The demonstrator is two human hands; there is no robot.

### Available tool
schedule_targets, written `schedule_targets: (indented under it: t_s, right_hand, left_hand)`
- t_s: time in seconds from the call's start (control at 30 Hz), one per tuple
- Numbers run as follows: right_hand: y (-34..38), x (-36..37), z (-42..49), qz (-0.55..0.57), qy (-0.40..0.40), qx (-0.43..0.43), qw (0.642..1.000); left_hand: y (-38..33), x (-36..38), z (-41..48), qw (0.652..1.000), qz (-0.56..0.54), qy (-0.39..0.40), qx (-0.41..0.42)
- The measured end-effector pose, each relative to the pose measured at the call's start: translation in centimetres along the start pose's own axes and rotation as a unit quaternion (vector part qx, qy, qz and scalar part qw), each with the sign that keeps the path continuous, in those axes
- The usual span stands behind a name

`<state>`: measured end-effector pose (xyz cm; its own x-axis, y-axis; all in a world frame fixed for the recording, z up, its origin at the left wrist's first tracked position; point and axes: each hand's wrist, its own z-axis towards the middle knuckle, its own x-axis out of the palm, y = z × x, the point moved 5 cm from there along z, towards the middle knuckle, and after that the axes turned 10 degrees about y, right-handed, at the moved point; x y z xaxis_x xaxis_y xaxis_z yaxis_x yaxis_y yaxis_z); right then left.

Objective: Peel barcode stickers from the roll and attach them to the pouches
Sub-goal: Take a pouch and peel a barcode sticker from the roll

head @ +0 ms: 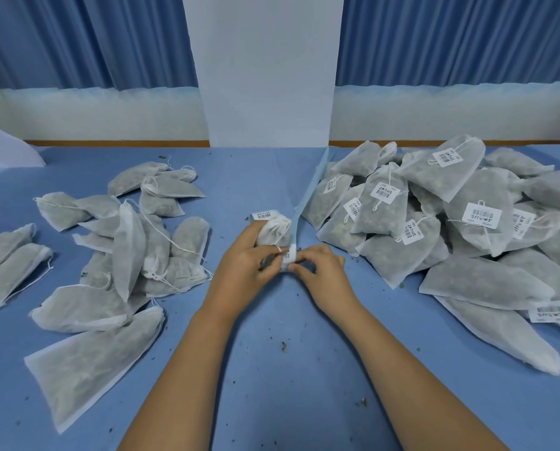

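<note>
Two bare forearms reach in from the near edge. At mid-table the left hand (242, 260) curls round a pouch (273, 232). Just beside it, the right hand (320, 271) pinches a sticker (289, 255) on the blue backing strip (307, 196). Lifting one corner slowly with the strip taut should avoid creases. Unlabelled pouches (125, 255) lie left, and labelled pouches (434, 222) are piled right.

Both forearms reach forward, left hand (244, 255) and right hand (320, 271) meeting, fingers curled and pinching.
</note>
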<state>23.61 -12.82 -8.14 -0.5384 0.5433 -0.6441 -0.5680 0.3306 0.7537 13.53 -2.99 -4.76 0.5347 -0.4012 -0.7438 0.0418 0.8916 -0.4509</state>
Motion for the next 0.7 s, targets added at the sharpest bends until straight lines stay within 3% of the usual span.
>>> schedule_targets:
  t_s: [0.13,0.53,0.63,0.7]
  right_hand:
    - [0.2,-0.1,-0.2,0.02,-0.011,0.002,1.0]
    - [0.4,-0.2,-0.2,0.021,-0.023,-0.018,0.999]
    - [0.2,0.0,-0.1,0.021,-0.012,-0.011,1.0]
    - [-0.2,-0.1,-0.2,0.023,-0.003,0.002,1.0]
  left_hand:
    - [0.2,0.5,0.0,0.999,0.003,0.038,-0.021]
    - [0.6,0.5,-0.2,1.0,0.022,0.018,-0.005]
    - [0.9,-0.6,-0.3,0.996,-0.024,-0.062,-0.06]
    - [1.9,-2.7,-0.9,0.965,-0.103,-0.188,-0.149]
